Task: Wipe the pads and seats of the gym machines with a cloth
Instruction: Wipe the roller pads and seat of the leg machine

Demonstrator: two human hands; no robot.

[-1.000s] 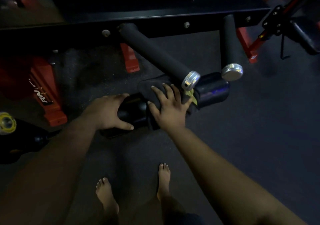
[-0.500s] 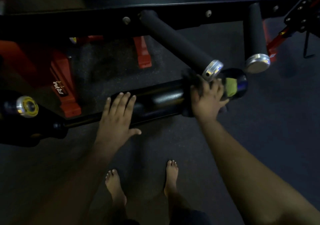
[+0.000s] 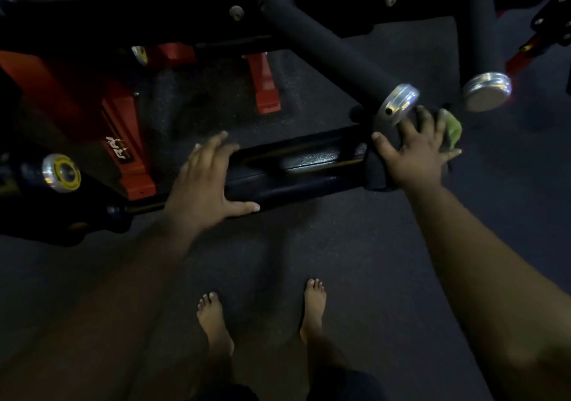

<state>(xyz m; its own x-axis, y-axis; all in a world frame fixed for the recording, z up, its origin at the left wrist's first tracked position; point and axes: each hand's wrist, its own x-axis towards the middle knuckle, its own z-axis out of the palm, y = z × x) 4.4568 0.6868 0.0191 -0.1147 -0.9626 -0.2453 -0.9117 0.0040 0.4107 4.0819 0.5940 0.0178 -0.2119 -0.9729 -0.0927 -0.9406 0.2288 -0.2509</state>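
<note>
A long black roller pad [image 3: 309,165] lies across the middle of the view, low above the floor. My left hand [image 3: 207,184] rests flat on its left end with the fingers spread and the thumb along the near side. My right hand [image 3: 417,150] presses a dark cloth [image 3: 452,131] with a yellow-green patch over the pad's right end. Most of the cloth is hidden under my fingers.
Two black foam-covered bars with chrome end caps [image 3: 398,102] [image 3: 486,90] stick out from the black frame [image 3: 185,11] just above my right hand. Red machine legs [image 3: 129,153] stand at the left beside a yellow-ringed bar end [image 3: 61,172]. My bare feet [image 3: 216,323] stand on dark rubber floor.
My right hand has slid the cloth rightward along the pad to its right end. My left hand moved from gripping the pad's near side to lying flat on its left end.
</note>
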